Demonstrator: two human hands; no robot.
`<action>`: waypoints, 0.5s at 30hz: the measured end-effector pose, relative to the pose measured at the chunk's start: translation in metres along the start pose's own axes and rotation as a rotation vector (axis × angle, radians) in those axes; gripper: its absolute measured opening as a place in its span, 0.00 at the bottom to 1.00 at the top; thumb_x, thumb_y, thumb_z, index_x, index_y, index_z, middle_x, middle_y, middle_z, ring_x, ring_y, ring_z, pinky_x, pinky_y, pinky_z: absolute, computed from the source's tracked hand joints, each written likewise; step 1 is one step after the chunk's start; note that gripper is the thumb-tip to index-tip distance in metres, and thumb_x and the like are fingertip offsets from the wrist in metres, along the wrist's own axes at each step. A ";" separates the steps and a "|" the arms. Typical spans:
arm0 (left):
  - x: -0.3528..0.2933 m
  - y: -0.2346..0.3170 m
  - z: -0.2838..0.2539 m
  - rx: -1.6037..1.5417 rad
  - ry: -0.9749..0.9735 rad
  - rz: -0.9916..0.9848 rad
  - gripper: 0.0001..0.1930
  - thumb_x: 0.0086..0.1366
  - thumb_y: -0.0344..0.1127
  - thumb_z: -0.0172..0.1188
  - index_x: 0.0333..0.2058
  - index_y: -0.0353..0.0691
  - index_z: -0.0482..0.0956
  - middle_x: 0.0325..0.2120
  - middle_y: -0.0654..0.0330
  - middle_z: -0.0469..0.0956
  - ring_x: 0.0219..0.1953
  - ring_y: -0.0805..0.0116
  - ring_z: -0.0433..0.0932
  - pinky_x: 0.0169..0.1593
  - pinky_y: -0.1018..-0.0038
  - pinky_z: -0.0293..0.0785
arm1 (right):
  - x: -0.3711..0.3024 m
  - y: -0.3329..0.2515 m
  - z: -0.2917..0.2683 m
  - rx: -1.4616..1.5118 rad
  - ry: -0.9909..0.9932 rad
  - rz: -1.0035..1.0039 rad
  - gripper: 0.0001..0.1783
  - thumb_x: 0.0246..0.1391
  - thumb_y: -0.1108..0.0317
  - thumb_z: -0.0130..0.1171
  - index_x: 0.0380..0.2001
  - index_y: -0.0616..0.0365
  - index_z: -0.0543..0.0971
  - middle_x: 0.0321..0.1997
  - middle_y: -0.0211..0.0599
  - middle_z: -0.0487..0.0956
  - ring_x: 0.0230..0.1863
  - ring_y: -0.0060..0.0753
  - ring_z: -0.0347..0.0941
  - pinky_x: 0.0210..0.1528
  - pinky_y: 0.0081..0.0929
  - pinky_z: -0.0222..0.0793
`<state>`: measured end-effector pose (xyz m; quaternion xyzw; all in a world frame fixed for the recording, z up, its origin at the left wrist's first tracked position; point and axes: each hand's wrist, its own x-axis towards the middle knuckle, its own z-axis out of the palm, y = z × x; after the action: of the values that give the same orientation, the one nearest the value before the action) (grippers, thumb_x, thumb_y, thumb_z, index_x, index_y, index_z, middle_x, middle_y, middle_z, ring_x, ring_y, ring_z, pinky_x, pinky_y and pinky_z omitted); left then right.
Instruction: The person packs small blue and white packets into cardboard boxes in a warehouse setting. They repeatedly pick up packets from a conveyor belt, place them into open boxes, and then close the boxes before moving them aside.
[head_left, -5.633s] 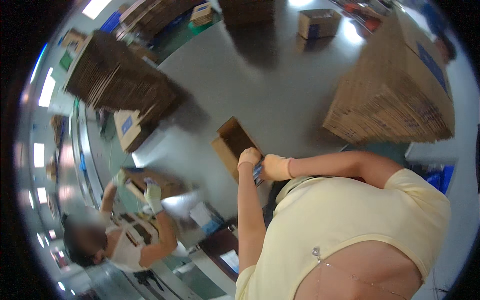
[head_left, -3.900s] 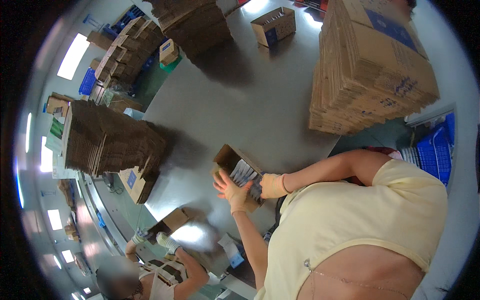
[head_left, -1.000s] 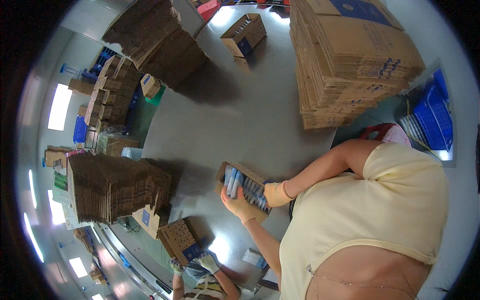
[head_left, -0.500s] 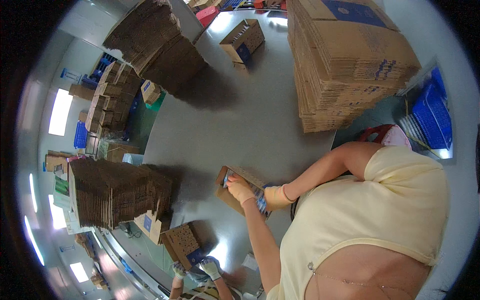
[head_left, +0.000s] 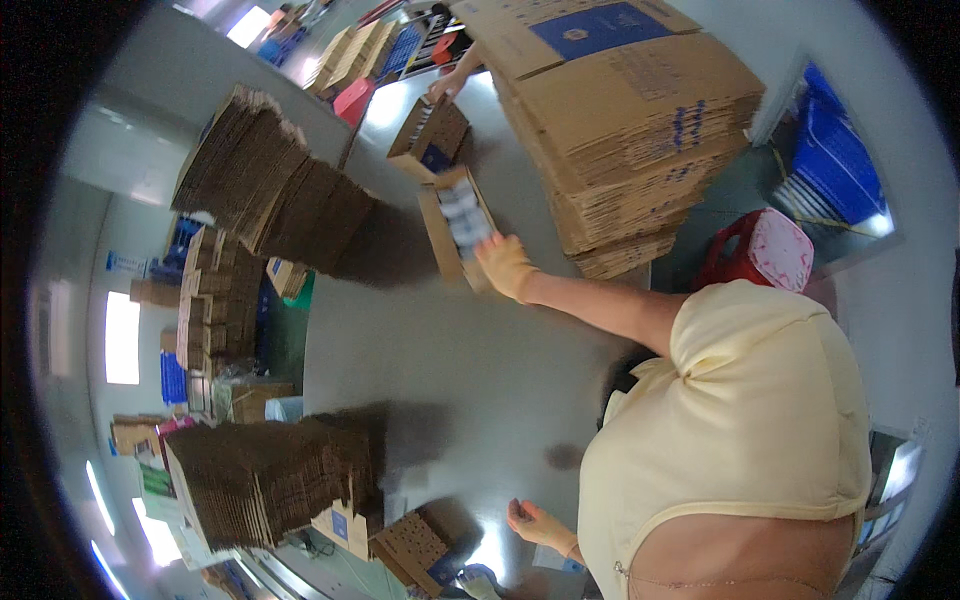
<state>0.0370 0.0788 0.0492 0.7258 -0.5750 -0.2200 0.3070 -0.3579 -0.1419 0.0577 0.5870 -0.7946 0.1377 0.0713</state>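
An open cardboard box (head_left: 434,235) packed with a row of white-and-blue packets (head_left: 462,212) stands on the grey metal table (head_left: 450,350). At its near right edge is my right hand (head_left: 507,266), in a pale yellow glove, with the arm stretched out and the fingers bent over the rim. The packets are blurred. My left hand (head_left: 540,526) hovers low over the table's near side, fingers loosely curled and apart, with nothing in it. Just beyond the box, a second filled cardboard box (head_left: 432,140) stands close against it, and a co-worker's hand (head_left: 447,86) touches that one.
Tall stacks of flattened cartons stand at the right (head_left: 620,170), far left (head_left: 280,180) and near left (head_left: 270,475). A co-worker's gloved hand (head_left: 480,580) is beside a carton (head_left: 412,552) at the bottom. A red stool (head_left: 755,250) and blue basket (head_left: 835,150) are off right.
The filled box has moved away from me across the table with my right hand, up to the second box. My left hand has let go of it and drawn back. A co-worker's hand has appeared at the far box.
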 end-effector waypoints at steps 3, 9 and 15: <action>0.011 0.015 0.020 -0.077 -0.097 0.106 0.14 0.62 0.27 0.55 0.46 0.29 0.74 0.42 0.49 0.75 0.44 0.57 0.77 0.49 0.68 0.75 | 0.037 -0.031 -0.065 0.038 0.240 0.072 0.10 0.48 0.68 0.54 0.35 0.56 0.75 0.36 0.37 0.74 0.41 0.37 0.72 0.34 0.38 0.68; 0.094 0.222 0.068 -0.254 -0.213 0.696 0.16 0.64 0.28 0.54 0.50 0.30 0.70 0.48 0.50 0.71 0.52 0.56 0.71 0.55 0.64 0.69 | -0.034 -0.020 -0.207 0.507 0.513 -0.366 0.18 0.45 0.64 0.63 0.41 0.52 0.72 0.47 0.29 0.75 0.46 0.36 0.74 0.41 0.34 0.70; 0.105 0.419 0.060 -0.680 -0.500 0.948 0.20 0.67 0.35 0.53 0.54 0.28 0.69 0.51 0.50 0.71 0.53 0.60 0.70 0.58 0.67 0.65 | -0.104 0.097 -0.373 0.133 1.229 0.022 0.17 0.48 0.67 0.58 0.43 0.56 0.77 0.47 0.39 0.78 0.47 0.46 0.72 0.51 0.39 0.65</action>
<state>-0.2708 -0.0976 0.3025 0.1808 -0.7863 -0.3932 0.4410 -0.4366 0.0925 0.3715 0.3952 -0.6039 0.5007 0.4778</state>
